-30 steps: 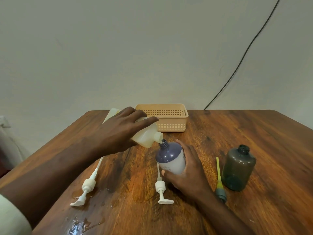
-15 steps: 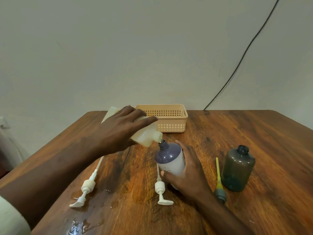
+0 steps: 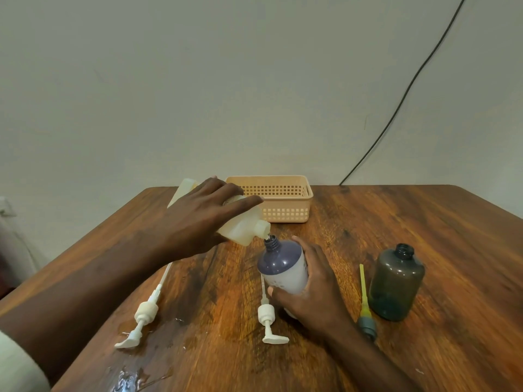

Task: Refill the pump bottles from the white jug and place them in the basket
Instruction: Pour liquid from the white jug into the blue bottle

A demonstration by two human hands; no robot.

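Note:
My left hand (image 3: 203,219) grips the white jug (image 3: 243,226), tipped with its spout right over the open neck of the purple-and-white bottle (image 3: 283,267). A thin stream of liquid shows between spout and neck. My right hand (image 3: 314,290) holds that bottle from the right side, leaning it a little toward the jug. A dark grey bottle (image 3: 396,281) stands uncapped at the right. The peach basket (image 3: 278,198) sits behind the jug, with nothing visible inside it.
Two white pump heads (image 3: 141,315) (image 3: 268,318) lie on the wooden table (image 3: 424,222), and a grey pump with a yellow tube (image 3: 365,304) lies beside the dark bottle. Spilled liquid (image 3: 133,380) wets the near left of the table. A black cable (image 3: 396,108) runs down the wall.
The jug's spout has come down slightly closer onto the bottle's neck. Both hands otherwise keep their hold and place.

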